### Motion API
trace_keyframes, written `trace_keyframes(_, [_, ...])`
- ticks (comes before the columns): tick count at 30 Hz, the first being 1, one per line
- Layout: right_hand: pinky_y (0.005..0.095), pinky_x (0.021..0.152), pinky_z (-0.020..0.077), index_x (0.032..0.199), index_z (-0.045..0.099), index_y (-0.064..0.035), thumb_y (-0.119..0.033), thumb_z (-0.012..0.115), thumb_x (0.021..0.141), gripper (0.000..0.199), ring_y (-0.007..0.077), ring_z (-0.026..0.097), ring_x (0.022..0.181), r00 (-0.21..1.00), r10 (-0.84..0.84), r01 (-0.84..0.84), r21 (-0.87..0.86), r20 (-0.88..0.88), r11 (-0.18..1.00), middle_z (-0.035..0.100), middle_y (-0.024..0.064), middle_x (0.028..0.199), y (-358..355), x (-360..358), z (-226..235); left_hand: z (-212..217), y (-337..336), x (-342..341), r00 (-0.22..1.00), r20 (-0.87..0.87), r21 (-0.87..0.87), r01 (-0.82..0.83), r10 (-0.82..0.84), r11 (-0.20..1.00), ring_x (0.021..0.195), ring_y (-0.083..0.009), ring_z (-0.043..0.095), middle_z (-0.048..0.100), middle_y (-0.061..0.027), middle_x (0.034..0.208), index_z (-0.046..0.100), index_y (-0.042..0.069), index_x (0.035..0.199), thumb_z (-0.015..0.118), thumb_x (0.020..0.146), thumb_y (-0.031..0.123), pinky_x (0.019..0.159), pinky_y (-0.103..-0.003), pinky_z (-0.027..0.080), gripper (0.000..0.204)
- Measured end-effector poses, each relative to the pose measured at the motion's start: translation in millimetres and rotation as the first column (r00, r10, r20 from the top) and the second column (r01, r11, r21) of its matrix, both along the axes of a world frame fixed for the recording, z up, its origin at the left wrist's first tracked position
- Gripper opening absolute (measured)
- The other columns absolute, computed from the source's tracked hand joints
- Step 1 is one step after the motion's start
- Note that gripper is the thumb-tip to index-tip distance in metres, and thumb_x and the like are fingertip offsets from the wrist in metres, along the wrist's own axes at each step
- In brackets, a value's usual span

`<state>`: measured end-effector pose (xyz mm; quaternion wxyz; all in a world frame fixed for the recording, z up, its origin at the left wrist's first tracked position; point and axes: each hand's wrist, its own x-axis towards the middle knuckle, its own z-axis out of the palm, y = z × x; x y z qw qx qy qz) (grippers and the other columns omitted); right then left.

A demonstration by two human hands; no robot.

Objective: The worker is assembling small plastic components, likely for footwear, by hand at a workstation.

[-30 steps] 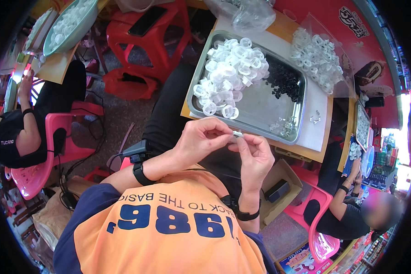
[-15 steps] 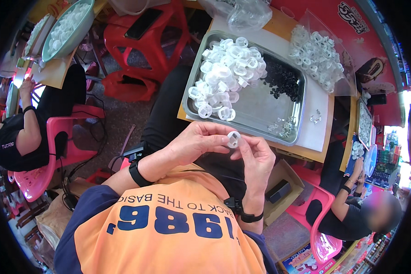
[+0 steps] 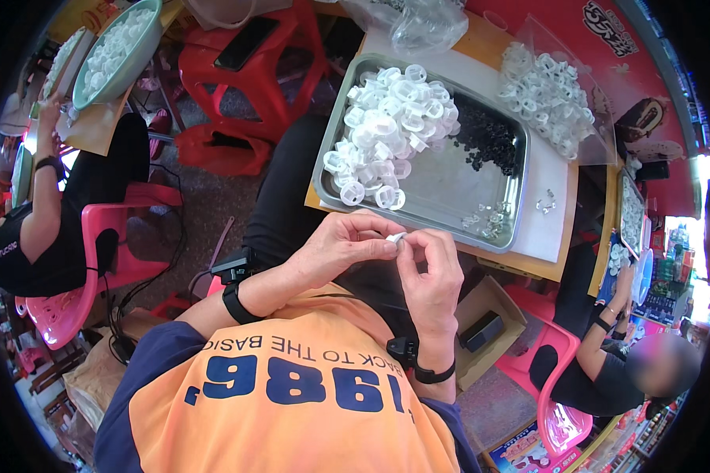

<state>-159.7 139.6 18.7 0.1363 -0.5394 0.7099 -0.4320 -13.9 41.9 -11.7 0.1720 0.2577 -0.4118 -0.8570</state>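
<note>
My left hand (image 3: 341, 246) and my right hand (image 3: 430, 276) meet at the near edge of the tray, both closed in a pinch on one small white plastic ring-shaped part (image 3: 397, 237). The part is tilted edge-on, and fingertips cover much of it. Just beyond, a metal tray (image 3: 450, 213) holds a heap of white round plastic parts (image 3: 394, 118) at its left. Small black pieces (image 3: 487, 138) lie at its far right, and a few tiny clear pieces (image 3: 493, 219) in its near right corner.
A clear bag of white parts (image 3: 548, 98) lies right of the tray; loose clear pieces (image 3: 546, 202) rest on white paper. Red stools (image 3: 252, 71), one bearing a phone, stand left. Co-workers sit at both sides on pink chairs (image 3: 138, 264). An open cardboard box (image 3: 493, 323) is below right.
The white part has been turned from face-up to edge-on between my fingers. My right hand has closed in and turned slightly. The left co-worker's hand has moved up toward the table.
</note>
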Motion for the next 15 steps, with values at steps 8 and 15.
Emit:
trace_keyframes(8, [0.0373, 0.07, 0.0509, 0.094, 0.058, 0.0001, 0.004, 0.069, 0.084, 0.016, 0.0299, 0.06, 0.081, 0.996, 0.062, -0.064, -0.02, -0.07, 0.998, 0.059, 0.0135, 0.09, 4, -3, -9, 3, 8, -2, 0.998, -0.035, 0.311, -0.046, 0.059, 0.949, 0.098, -0.0138, 0.067, 0.068, -0.0092, 0.106, 0.064, -0.003, 0.117, 0.067, 0.094, 0.011, 0.092, -0.029, 0.054, 0.027])
trace_keyframes(15, [0.0375, 0.07, 0.0498, 0.097, 0.056, 0.0003, 0.002, 0.067, 0.088, 0.014, 0.031, 0.058, 0.081, 0.995, 0.032, -0.037, -0.055, -0.092, 0.998, 0.057, 0.0139, 0.091, 10, -3, -17, -2, 9, -5, 0.998, -0.045, 0.385, -0.016, 0.036, 0.923, 0.101, -0.018, 0.067, 0.068, -0.0114, 0.109, 0.062, -0.005, 0.118, 0.065, 0.094, 0.009, 0.099, -0.035, 0.053, 0.027])
